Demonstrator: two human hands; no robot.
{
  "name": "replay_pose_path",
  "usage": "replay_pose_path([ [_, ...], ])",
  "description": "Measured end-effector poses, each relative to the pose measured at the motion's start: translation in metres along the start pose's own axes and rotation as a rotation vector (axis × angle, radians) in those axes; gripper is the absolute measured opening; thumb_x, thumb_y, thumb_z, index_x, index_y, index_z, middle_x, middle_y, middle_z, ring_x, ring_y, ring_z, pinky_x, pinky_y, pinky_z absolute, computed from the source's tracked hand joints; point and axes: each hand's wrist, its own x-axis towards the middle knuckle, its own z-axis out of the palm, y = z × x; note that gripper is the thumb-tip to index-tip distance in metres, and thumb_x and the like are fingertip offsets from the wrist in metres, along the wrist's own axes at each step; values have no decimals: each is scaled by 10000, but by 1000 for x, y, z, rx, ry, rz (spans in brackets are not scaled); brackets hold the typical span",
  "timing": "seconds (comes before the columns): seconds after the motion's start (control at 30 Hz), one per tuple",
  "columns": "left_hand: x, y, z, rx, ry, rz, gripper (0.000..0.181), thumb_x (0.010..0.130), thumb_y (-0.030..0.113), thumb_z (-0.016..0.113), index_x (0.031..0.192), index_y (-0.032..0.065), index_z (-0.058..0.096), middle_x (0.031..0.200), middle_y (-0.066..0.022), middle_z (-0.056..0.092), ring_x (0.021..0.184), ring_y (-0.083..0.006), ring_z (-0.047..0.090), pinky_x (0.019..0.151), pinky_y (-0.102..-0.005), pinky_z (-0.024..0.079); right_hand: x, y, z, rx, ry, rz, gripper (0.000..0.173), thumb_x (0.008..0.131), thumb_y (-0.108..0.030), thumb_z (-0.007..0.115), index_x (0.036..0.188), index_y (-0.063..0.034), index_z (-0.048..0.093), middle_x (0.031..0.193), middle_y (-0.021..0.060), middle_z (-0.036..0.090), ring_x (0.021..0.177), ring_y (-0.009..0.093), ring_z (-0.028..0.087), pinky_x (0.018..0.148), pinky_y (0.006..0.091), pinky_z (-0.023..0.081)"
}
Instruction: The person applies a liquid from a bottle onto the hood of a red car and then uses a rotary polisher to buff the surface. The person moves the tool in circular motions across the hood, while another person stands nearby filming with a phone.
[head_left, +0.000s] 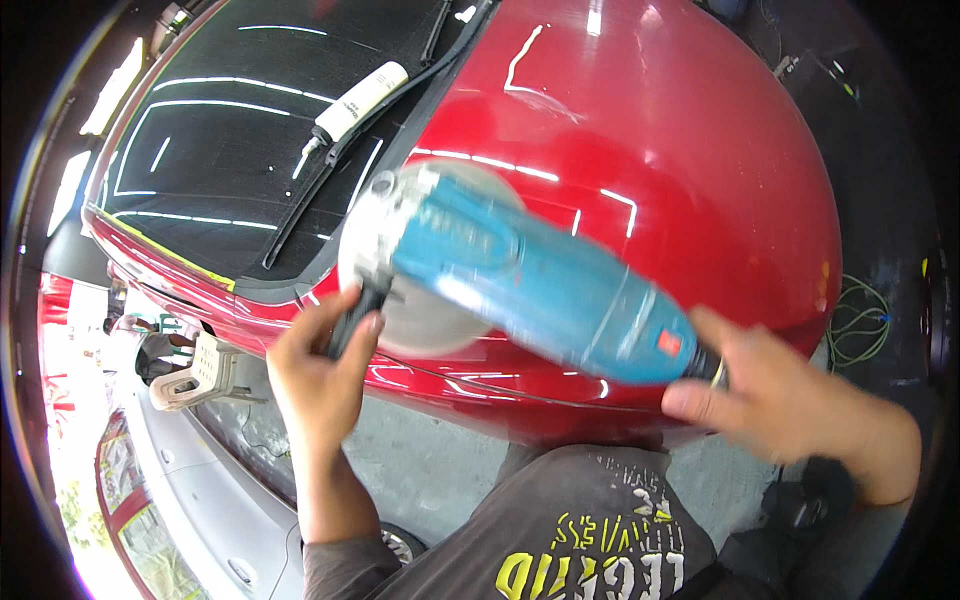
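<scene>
A blue rotary polisher (540, 277) lies across the red car hood (675, 187), its pale round pad (442, 319) over the hood's edge by the windshield. My left hand (322, 360) is closed around the black side handle near the polisher's metal head. At the rear end of the body, my right hand (750, 390) grips the polisher by its blurred tail. A white bottle (361, 101) with a nozzle rests on the windshield (225, 150) against the wiper. A thin whitish line of liquid (517, 64) and a smear mark the hood's upper part.
A plastic chair (206, 375) and a person (150, 349) are at the left. Below them stands a silver car (202, 495). A coiled green hose or cable (859, 322) lies on the floor at right. Wiper arms (300, 210) and yellow-green masking tape (169, 251) edge the windshield.
</scene>
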Motion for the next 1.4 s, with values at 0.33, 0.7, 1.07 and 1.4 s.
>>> replay_pose_path([
  [0.33, -51, -9, -24, 24, 66, -104, 393, 914, -5, 904, 1283, -75, 788, 1130, -134, 838, 1020, -136, 763, 940, -287, 600, -4, 16, 14, -24, -156, -113, 708, 1134, -510, 645, 1409, 121, 479, 784, 279, 718, 686, 430, 765, 679, 493, 608],
  [0.7, 13, 60, 136, -99, -270, 426, 336, 942, 69, 892, 1266, 15, 818, 1168, -182, 854, 978, -214, 845, 828, -352, 680, -87, 161, 45, 383, 478, 118, 846, 1118, -581, 632, 1673, 20, 416, 933, 116, 681, 698, 180, 656, 571, 349, 522],
  [1.07, -57, 131, 238, -37, -699, 741, 317, 967, 241, 816, 1224, 64, 758, 906, -119, 785, 743, -338, 792, 657, -470, 626, -243, 270, 167, 633, 923, 422, 684, 1200, -584, 456, 1517, 22, 489, 867, 143, 638, 697, 182, 617, 491, 282, 495],
  [1.4, -87, 58, 97, -57, -393, 558, 441, 874, 76, 933, 1287, 21, 792, 1126, -185, 826, 909, -315, 841, 775, -389, 685, -161, 165, 138, 388, 398, 294, 880, 976, -769, 718, 1280, 55, 666, 931, 132, 760, 733, 206, 759, 600, 348, 569],
])
